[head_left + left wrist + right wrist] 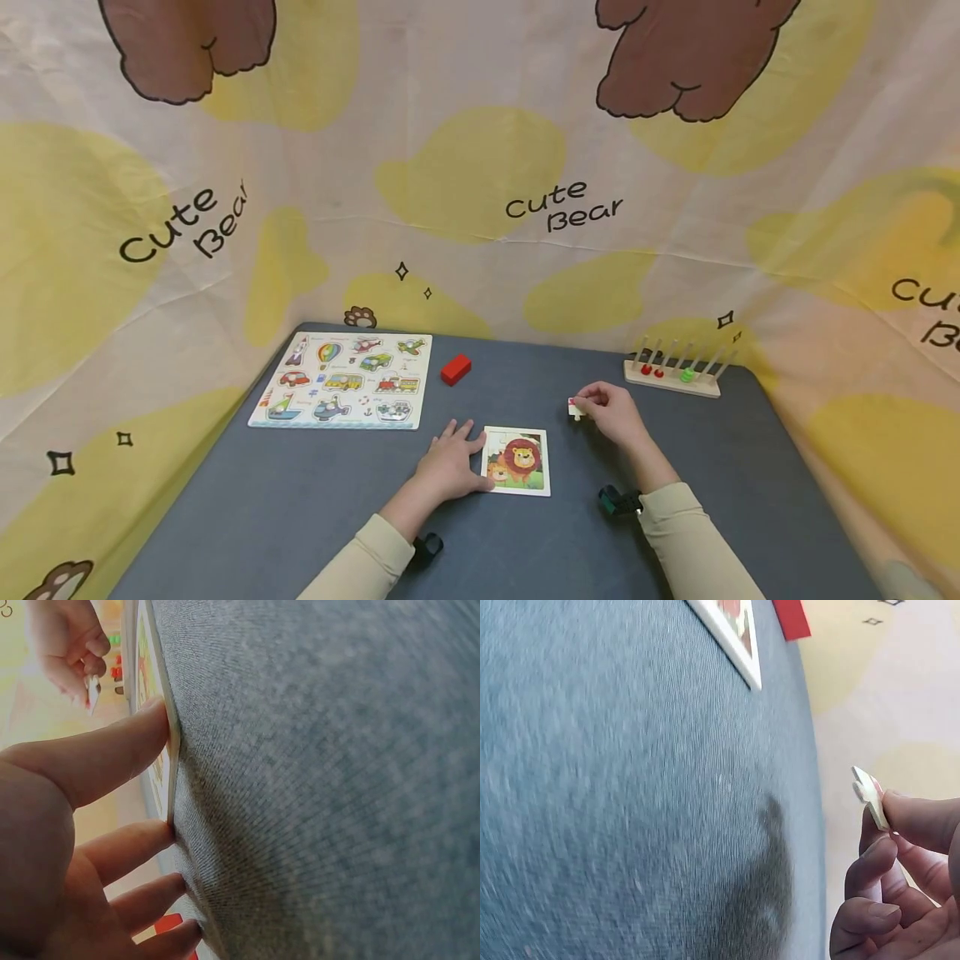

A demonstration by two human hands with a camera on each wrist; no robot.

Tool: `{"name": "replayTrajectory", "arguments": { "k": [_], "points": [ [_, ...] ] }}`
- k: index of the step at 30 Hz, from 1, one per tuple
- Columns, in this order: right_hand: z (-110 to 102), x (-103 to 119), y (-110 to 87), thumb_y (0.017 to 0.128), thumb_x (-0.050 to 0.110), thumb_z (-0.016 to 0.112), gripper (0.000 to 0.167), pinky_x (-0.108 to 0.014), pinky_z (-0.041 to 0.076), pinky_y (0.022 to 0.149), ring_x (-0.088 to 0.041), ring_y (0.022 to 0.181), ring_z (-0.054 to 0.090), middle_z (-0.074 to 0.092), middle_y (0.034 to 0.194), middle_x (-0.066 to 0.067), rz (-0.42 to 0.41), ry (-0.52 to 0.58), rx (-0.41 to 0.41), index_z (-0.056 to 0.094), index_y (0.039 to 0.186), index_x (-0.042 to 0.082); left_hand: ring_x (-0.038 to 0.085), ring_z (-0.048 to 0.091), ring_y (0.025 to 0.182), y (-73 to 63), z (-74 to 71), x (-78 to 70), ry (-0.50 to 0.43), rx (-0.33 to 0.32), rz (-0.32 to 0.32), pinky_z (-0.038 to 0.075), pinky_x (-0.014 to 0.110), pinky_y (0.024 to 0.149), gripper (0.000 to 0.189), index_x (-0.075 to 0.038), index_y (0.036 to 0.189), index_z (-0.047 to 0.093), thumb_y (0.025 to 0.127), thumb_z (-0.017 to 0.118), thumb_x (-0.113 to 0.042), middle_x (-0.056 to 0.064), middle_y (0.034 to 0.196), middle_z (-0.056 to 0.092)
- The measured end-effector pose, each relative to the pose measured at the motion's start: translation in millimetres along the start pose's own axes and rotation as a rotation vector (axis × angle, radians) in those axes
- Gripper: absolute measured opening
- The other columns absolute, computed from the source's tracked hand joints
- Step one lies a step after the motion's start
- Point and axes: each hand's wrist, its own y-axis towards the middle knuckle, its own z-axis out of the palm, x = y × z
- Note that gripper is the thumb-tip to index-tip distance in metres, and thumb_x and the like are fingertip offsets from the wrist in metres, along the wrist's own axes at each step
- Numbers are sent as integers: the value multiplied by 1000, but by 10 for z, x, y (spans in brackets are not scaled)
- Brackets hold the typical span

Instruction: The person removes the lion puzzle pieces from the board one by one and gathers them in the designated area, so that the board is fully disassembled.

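Observation:
A small square lion jigsaw puzzle (523, 460) with a white frame lies flat on the table. My left hand (447, 468) rests at its left side, fingers spread. In the left wrist view the thumb (127, 744) touches the frame near a corner and the index fingertip meets its edge. To the right of the puzzle and above the table, my right hand (617, 418) pinches a small jigsaw piece (870, 796) between thumb and index finger. The piece is pale with a reddish patch; fingertips cover part of it.
A white vehicle puzzle board (352, 407) lies at the back left, with a red block (456, 369) beside it. At the back right stands a wooden peg rack (671, 379) with red and green beads. A printed cloth (465, 275) hangs behind the dark table (315, 508).

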Motion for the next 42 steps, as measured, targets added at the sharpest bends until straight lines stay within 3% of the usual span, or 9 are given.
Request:
{"name": "replayTrajectory", "arguments": {
  "k": [19,42],
  "points": [
    [-63,-223,207,94,22,73,18,-30,44,63,-20,75,55,65,85,-6,39,-104,30,71,101,6,39,23,153,10,8,31,-14,7,-11,28,63,118,83,-16,147,54,76,86,-43,13,161,38],
    [-12,-215,190,94,20,73,16,-29,42,63,-21,75,55,64,83,-8,5,-223,19,69,95,5,41,23,153,-17,-2,1,-27,-1,-15,27,63,118,82,-15,147,55,75,87,-42,14,161,38]
  ]
}}
